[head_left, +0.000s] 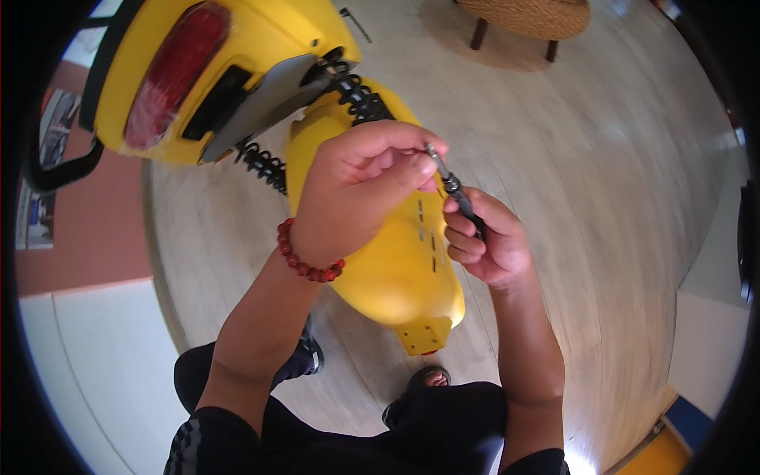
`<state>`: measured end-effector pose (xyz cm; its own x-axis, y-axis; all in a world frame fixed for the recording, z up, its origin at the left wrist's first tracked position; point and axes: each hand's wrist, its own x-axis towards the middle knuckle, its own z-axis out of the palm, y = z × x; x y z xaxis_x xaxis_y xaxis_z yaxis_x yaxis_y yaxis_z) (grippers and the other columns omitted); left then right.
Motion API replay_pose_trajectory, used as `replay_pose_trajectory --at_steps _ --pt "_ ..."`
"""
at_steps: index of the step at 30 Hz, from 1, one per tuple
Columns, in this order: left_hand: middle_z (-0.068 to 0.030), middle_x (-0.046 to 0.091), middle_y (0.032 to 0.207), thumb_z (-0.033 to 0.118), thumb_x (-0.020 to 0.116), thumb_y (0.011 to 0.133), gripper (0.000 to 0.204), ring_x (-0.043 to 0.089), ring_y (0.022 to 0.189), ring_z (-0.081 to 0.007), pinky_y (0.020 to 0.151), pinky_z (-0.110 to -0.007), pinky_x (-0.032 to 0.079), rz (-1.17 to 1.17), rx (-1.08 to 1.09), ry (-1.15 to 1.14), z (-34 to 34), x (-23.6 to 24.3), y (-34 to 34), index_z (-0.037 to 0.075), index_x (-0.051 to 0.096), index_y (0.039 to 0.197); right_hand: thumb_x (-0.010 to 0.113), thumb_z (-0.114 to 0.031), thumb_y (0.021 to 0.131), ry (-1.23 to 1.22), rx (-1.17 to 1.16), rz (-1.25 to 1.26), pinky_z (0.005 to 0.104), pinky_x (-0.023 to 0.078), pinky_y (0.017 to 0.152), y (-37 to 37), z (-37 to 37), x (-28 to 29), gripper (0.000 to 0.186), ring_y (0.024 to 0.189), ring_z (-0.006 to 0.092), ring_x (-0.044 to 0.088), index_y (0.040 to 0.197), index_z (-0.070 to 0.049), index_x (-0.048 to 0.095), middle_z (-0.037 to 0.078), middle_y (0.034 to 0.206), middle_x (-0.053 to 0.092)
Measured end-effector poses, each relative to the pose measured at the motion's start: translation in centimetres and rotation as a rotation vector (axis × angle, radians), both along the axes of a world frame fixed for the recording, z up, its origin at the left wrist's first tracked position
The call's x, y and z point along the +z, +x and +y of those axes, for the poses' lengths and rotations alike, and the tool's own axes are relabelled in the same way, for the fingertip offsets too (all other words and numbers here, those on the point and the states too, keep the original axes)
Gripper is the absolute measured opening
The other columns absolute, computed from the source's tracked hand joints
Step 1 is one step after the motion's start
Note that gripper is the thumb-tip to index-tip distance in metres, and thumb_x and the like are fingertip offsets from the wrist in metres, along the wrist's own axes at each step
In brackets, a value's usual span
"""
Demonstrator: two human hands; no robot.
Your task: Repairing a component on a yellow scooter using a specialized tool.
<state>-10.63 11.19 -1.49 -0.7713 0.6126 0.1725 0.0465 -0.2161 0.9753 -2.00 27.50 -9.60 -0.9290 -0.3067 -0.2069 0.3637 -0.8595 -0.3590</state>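
In front of me both my hands meet on a small screwdriver (454, 188) with a black handle and a thin metal shaft, which points up and left. My right hand (499, 241) has its fingers wrapped round the handle. With thumb and forefinger, my left hand (364, 178) pinches at the metal tip; whether a separate bit sits there I cannot make out. A red bead bracelet (294, 260) circles my left wrist. Below the hands lies the long yellow rear fender (388, 277) of a scooter, slotted on its right side, with a small bracket (424, 338) at its near end.
The scooter's yellow tail (273, 28) with a red tail light (178, 75) stands at the upper left. Black coil springs (356, 93) run down to the fender. A woven stool (530, 17) stands on the wooden floor (586, 237) at the back. A white cabinet (708, 348) borders the right.
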Motion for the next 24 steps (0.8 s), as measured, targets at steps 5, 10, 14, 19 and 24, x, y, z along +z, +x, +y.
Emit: replay_pose_trajectory --at_steps 5,10,14,19,24 --pt "-0.0103 0.058 0.094 0.008 0.045 0.091 0.019 0.061 0.079 -0.0143 0.073 -0.026 0.051 -0.211 -0.019 0.117 -1.9 -0.4 -0.5 0.0 0.052 0.106 0.042 -0.028 0.094 0.191 0.075 0.142 0.0206 0.03 0.039 1.2 -0.9 3.3 0.034 0.042 0.0076 0.035 0.095 0.003 0.055 0.001 0.057 0.041" --pt "-0.0096 0.058 0.096 0.01 0.04 0.093 0.02 0.06 0.078 -0.014 0.073 -0.028 0.051 -0.305 0.014 0.128 -4.9 -0.8 -0.1 0.001 0.051 0.106 0.042 -0.026 0.094 0.481 0.038 0.157 0.0193 0.03 0.039 0.9 -3.1 4.4 0.033 0.043 0.0067 0.036 0.093 0.004 0.055 0.002 0.058 0.043" --pt "-0.0067 0.058 0.094 0.009 0.04 0.092 0.019 0.06 0.076 -0.0129 0.073 -0.027 0.051 -0.357 0.042 0.107 -5.8 -1.0 -0.1 0.001 0.052 0.105 0.044 -0.023 0.093 0.73 -0.001 0.126 0.019 0.03 0.04 1.2 -4.3 6.2 0.029 0.044 0.0055 0.036 0.091 0.003 0.056 0.001 0.058 0.044" --pt "-0.0065 0.058 0.093 0.008 0.042 0.091 0.019 0.06 0.076 -0.0113 0.073 -0.026 0.05 -0.392 0.034 0.141 -6.5 -1.5 -0.1 0.001 0.053 0.104 0.044 -0.02 0.092 0.836 -0.034 0.104 0.0183 0.031 0.041 1.5 -5.8 5.7 0.025 0.045 0.005 0.037 0.091 0.003 0.055 0.0 0.058 0.044" --pt "-0.0068 0.058 0.091 0.008 0.042 0.092 0.024 0.059 0.076 -0.0113 0.073 -0.027 0.05 -0.342 0.099 -0.044 -5.0 -1.2 0.1 0.001 0.052 0.112 0.044 -0.02 0.092 0.948 -0.123 0.058 0.0186 0.031 0.041 1.6 -4.2 5.5 0.026 0.045 0.0058 0.039 0.09 0.003 0.054 0.001 0.058 0.045"
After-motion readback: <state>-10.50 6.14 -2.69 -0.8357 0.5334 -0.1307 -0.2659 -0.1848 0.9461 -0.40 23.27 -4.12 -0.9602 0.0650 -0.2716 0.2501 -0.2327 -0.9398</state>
